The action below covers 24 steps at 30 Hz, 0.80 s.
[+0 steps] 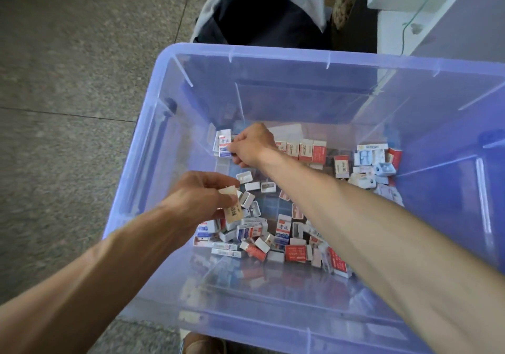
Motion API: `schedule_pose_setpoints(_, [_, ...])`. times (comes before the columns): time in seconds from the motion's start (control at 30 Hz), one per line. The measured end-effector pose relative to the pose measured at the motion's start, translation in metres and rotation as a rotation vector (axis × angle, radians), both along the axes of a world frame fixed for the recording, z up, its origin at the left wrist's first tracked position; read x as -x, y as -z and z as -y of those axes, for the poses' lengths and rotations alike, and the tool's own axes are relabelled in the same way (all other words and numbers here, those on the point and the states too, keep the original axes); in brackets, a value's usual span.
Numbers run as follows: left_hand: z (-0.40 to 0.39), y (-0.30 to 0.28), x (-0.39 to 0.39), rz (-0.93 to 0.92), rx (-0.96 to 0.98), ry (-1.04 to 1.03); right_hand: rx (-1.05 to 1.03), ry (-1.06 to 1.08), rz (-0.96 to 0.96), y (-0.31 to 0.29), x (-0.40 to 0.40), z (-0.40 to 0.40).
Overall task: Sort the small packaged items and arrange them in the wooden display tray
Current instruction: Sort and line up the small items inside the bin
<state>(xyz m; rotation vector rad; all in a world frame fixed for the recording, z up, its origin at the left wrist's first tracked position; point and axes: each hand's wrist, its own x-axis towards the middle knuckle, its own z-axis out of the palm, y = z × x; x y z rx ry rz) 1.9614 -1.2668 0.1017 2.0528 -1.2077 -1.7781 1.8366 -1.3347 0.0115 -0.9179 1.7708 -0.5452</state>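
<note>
Both my arms reach down into a clear bluish plastic bin (153,140). Its bottom holds several small packaged items: a loose pile of white, blue and red packs (257,236), a row of red-and-white packs (308,150) standing along the far side, and pale blue ones (374,162) at the right. My left hand (196,198) pinches a small tan pack (232,209) above the pile. My right hand (251,144) reaches to the far left corner and grips a white-and-blue pack (224,146) standing among others there. No wooden tray shows.
The bin stands on a speckled stone floor (68,107). Behind it sits a grey waste bin with a black liner (259,12). A white counter edge (437,12) runs at the upper right. A shoe tip (202,344) shows at the bottom edge.
</note>
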Motion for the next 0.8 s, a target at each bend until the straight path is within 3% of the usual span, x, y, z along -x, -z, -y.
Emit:
schedule_pose_setpoints(0.23, [0.006, 0.005, 0.003, 0.038, 0.008, 0.011, 0.074, -0.145, -0.167, 0.006, -0.003, 0.001])
schedule_pose_setpoints(0.43, [0.010, 0.004, 0.008, 0.018, 0.019, -0.013, -0.068, -0.157, 0.350, -0.041, 0.030, -0.037])
schedule_pose_setpoints(0.53, [0.012, 0.002, 0.012, -0.061, 0.039, -0.043, -0.174, -0.206, 0.502, -0.057, 0.055, -0.062])
schedule_pose_setpoints(0.7, [0.011, 0.003, 0.024, -0.205, 0.007, 0.032, -0.110, -0.280, 0.357, -0.062, 0.075, -0.088])
schedule_pose_setpoints(0.8, [0.010, 0.015, 0.022, 0.070, 0.113, 0.401, -0.139, -0.300, 0.139, -0.063, 0.092, -0.093])
